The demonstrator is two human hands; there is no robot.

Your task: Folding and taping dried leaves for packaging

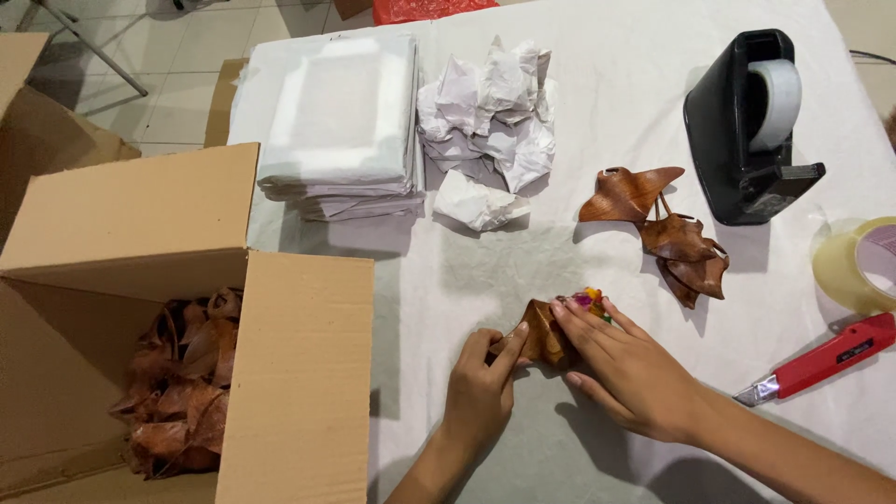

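Observation:
A small brown carved wooden piece (pixel 543 334) with a bit of coloured decoration lies on the white-covered table (pixel 616 84). My left hand (pixel 481 387) grips its near left side with thumb and fingers. My right hand (pixel 630 371) rests over its right side, fingertips on top. Further right, three more brown wooden pieces (pixel 665 222) lie in a loose group. An open cardboard box (pixel 299 373) at the left holds several similar wooden pieces (pixel 182 383).
A stack of white paper sheets (pixel 336 121) and crumpled white paper (pixel 490 112) sit at the back. A black tape dispenser (pixel 751 126), a clear tape roll (pixel 859 264) and a red utility knife (pixel 821 359) lie at the right.

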